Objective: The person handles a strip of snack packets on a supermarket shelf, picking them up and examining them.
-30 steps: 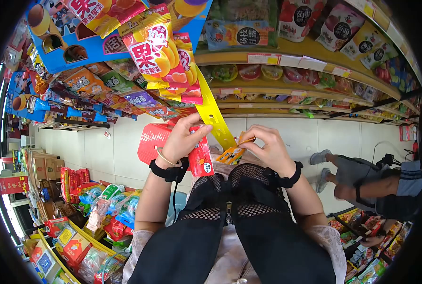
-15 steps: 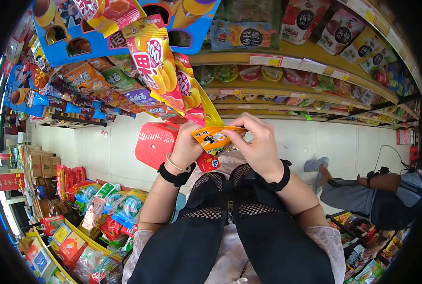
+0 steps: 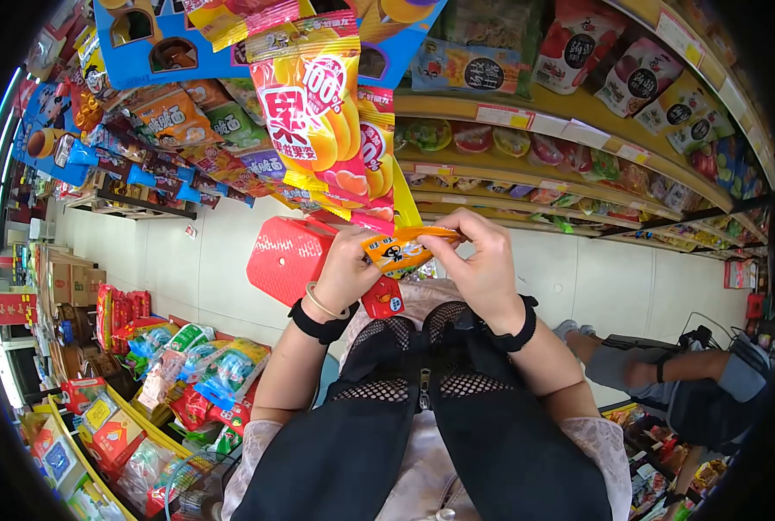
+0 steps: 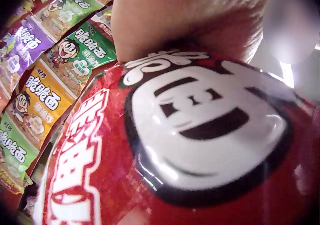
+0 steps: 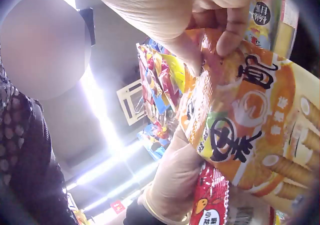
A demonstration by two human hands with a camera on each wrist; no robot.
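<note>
My right hand (image 3: 481, 267) pinches the top edge of an orange snack bag (image 5: 250, 110), which has biscuit sticks pictured on its front. Close on the left, my left hand (image 3: 352, 267) holds a shiny red snack bag (image 4: 115, 160) below the orange one; its fingers are mostly hidden behind the orange bag. The red bag fills the left wrist view, with a big white character outlined in black. Just above both hands ends a yellow hanging strip (image 3: 406, 205), with yellow and pink fruit candy bags (image 3: 309, 104) hanging along it.
A red shopping basket (image 3: 285, 256) stands left of my left hand. Shelves (image 3: 526, 126) of jelly pouches and cups run across the front right. Noodle snack packs (image 4: 45, 90) hang at the left. Another person (image 3: 709, 382) is on the right, and bagged goods (image 3: 196, 373) lie lower left.
The right hand has brought the orange bag up and left from the strip's lower end, close to the left hand. The left hand has turned, and the red bag shows less.
</note>
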